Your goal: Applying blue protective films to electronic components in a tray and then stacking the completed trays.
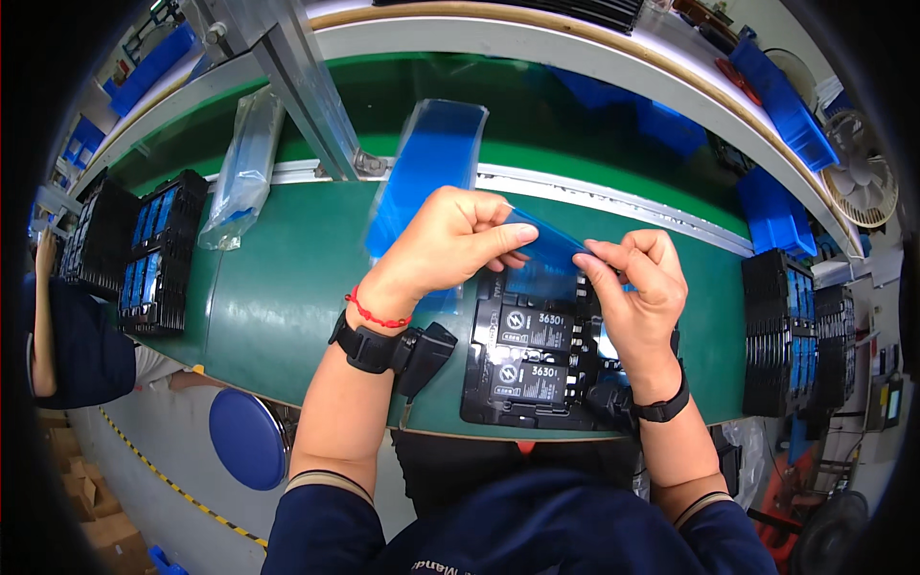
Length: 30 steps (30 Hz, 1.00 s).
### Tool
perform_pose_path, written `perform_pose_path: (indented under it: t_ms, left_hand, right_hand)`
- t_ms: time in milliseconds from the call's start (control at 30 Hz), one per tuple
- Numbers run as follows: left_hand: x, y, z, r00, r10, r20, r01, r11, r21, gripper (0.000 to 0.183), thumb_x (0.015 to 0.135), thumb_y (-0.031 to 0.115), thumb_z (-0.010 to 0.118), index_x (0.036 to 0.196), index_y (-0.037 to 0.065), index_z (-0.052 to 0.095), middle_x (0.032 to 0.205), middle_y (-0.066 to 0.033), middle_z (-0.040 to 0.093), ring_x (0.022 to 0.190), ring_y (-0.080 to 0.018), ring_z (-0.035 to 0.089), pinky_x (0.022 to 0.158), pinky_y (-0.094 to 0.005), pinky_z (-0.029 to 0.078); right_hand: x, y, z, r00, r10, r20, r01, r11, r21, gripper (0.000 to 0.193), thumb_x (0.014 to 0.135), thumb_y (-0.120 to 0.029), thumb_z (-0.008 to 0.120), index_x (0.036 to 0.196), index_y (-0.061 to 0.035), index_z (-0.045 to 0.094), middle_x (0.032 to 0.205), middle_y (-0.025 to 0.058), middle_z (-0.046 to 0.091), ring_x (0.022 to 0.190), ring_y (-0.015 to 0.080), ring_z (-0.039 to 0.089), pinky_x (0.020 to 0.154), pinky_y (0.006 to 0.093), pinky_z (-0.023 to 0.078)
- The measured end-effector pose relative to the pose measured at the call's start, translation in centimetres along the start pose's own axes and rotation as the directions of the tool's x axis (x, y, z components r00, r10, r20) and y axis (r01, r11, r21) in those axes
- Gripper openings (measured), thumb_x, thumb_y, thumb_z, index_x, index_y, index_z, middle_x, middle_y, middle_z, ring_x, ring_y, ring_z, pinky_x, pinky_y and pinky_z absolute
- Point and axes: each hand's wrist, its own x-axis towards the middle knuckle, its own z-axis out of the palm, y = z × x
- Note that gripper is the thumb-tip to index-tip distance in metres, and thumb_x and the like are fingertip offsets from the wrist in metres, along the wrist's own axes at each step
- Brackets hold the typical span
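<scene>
A thin blue plastic film (548, 240) is stretched between my two hands above a black tray. My left hand (460, 240) pinches its left end between thumb and fingers. At the right end, my right hand (637, 283) grips the edge the same way. Below lies the black tray (479, 407), with several flat black batteries in its pockets; one battery (530, 381) at the near left shows white print. My right hand and wrist cover part of the tray's right side. A stack of blue film sheets (436, 158) lies just beyond my left hand.
Stacked black trays (163, 254) stand at the left, more stacked trays (781, 335) at the right. A clear plastic bag (244, 172) lies by a metal post (302, 86). A green belt (537, 144) runs behind the green table (278, 316). A person (81, 335) sits at far left.
</scene>
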Motion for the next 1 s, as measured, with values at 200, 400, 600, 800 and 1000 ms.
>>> perform_pose_path:
  t_ms: [200, 400, 600, 800, 1000]
  left_hand:
    - [0.0, 0.0, -0.7, 0.988, 0.154, -0.020, -0.131, 0.895, 0.427, 0.035, 0.083, 0.019, 0.069, 0.056, 0.002, 0.056, 0.051, 0.0050, 0.045, 0.052, -0.0012, 0.040, 0.045, -0.0209, 0.031]
    - [-0.8, 0.8, -5.9, 0.981, 0.054, -0.184, 0.000, 0.960, 0.281, 0.024, 0.085, 0.022, 0.063, 0.094, 0.000, 0.065, 0.086, -0.0049, 0.065, 0.079, -0.0114, 0.061, 0.062, -0.0263, 0.053]
    - [-1.9, 0.9, -7.5, 0.957, 0.128, -0.259, -0.124, 0.992, 0.032, 0.024, 0.084, 0.003, 0.060, 0.107, -0.001, 0.058, 0.079, -0.0013, 0.060, 0.071, -0.0137, 0.066, 0.060, -0.0201, 0.053]
    - [-1.7, 1.2, -6.7, 0.957, 0.095, -0.273, -0.084, 0.995, 0.049, 0.025, 0.083, 0.002, 0.059, 0.108, -0.001, 0.058, 0.074, 0.0000, 0.057, 0.071, -0.0153, 0.067, 0.061, -0.0196, 0.054]
    - [-1.6, 1.2, -6.7, 0.963, 0.092, -0.254, -0.076, 0.994, 0.073, 0.025, 0.084, 0.002, 0.059, 0.108, -0.001, 0.058, 0.082, -0.0041, 0.062, 0.071, -0.0154, 0.067, 0.060, -0.0187, 0.053]
  right_hand:
    - [-0.8, -0.7, -1.3, 0.996, -0.049, -0.077, 0.048, 0.999, -0.005, 0.017, 0.066, 0.004, 0.074, 0.081, -0.0025, 0.070, 0.077, 0.0043, 0.051, 0.066, 0.0119, 0.050, 0.054, 0.0234, 0.041]
    - [-1.9, 0.0, -4.4, 0.861, 0.480, 0.167, -0.490, 0.696, 0.525, 0.007, 0.084, -0.003, 0.063, 0.087, -0.0019, 0.057, 0.076, 0.0023, 0.056, 0.053, 0.0049, 0.049, 0.045, 0.0166, 0.038]
    - [-4.1, 1.0, -2.4, 0.519, 0.628, 0.580, -0.840, 0.500, 0.211, 0.011, 0.084, -0.008, 0.064, 0.078, -0.0043, 0.056, 0.052, -0.0020, 0.052, 0.039, 0.0031, 0.045, 0.032, 0.0177, 0.032]
    - [-4.4, 1.3, -0.9, 0.492, 0.637, 0.594, -0.857, 0.476, 0.199, 0.012, 0.084, -0.005, 0.064, 0.075, -0.0034, 0.055, 0.050, -0.0021, 0.050, 0.034, 0.0027, 0.038, 0.029, 0.0196, 0.026]
    - [-4.0, 0.9, -0.6, 0.467, 0.658, 0.591, -0.865, 0.478, 0.151, 0.011, 0.082, -0.002, 0.064, 0.073, -0.0031, 0.057, 0.055, -0.0034, 0.053, 0.041, 0.0000, 0.039, 0.036, 0.0176, 0.028]
